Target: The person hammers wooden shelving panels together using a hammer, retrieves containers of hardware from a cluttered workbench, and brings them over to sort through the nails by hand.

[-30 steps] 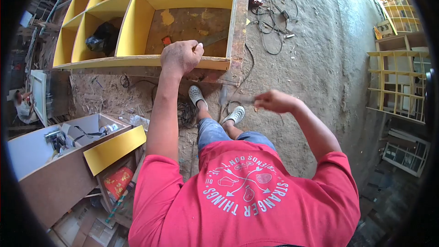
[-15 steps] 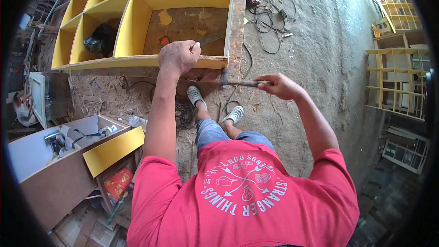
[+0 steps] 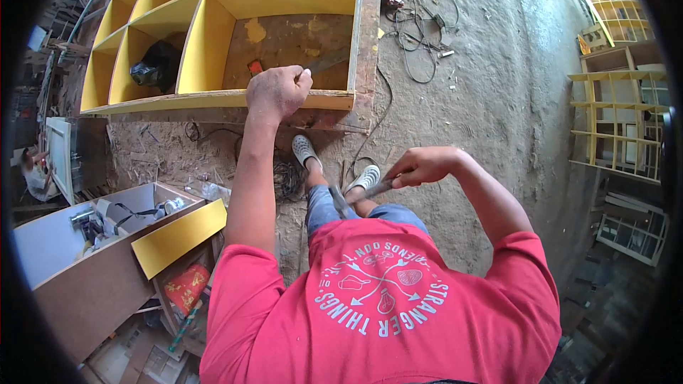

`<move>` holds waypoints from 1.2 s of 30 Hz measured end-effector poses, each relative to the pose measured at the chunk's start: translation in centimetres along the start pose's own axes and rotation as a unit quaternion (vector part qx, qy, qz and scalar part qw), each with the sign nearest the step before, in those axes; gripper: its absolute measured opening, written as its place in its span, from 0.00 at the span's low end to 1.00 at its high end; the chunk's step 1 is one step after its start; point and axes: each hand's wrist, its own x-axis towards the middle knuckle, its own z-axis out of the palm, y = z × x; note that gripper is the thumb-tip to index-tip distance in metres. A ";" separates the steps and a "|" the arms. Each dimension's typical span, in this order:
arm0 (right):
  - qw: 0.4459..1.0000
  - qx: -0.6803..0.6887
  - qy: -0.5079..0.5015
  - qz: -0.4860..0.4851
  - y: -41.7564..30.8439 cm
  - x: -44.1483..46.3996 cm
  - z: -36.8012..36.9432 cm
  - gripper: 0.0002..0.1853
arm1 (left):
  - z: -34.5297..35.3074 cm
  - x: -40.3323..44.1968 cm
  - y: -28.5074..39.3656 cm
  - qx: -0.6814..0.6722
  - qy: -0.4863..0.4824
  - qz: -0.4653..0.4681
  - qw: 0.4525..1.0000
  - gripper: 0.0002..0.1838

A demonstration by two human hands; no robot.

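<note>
My right hand (image 3: pixel 421 166) is closed around the handle of a hammer (image 3: pixel 344 204), held low in front of my shorts with its head toward the left. In a fist, my left hand (image 3: pixel 279 90) is at the near edge of a yellow-lined shelf unit (image 3: pixel 206 99); what its fingers hold, if anything, is hidden. The unit has several open compartments and lies on a worn wooden surface (image 3: pixel 366 64). Inside the compartment beyond my fist is a small orange-red object (image 3: pixel 255 67). A dark plastic bag (image 3: pixel 157 64) sits in a compartment farther left.
A box of tools (image 3: pixel 107 231) stands at lower left, with a yellow board (image 3: pixel 179 238) along its side. Black cable (image 3: pixel 420 39) lies looped on the dusty floor. Yellow lattice frames (image 3: pixel 619 117) stand at right. Another person (image 3: pixel 37 174) is at far left beside a white frame.
My right hand has brought the hammer down from the unit's near corner toward my body. The left fist stays at the same edge.
</note>
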 end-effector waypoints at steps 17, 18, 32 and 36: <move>0.996 -0.030 0.070 0.033 3.0 -0.1 -0.7 0.23 | -0.1 0.1 0.3 0.007 -0.006 -0.001 1.000 0.23; 0.998 -0.014 0.014 0.065 2.2 -0.4 -1.4 0.23 | -0.2 0.0 0.2 0.005 -0.007 -0.001 1.000 0.23; 0.986 0.016 0.142 0.091 1.0 -1.5 -3.1 0.24 | -0.1 0.1 0.3 0.007 -0.013 0.001 1.000 0.24; 0.956 0.093 0.266 0.081 3.9 -1.3 -2.9 0.24 | -0.1 -0.2 0.0 0.000 -0.006 0.010 1.000 0.24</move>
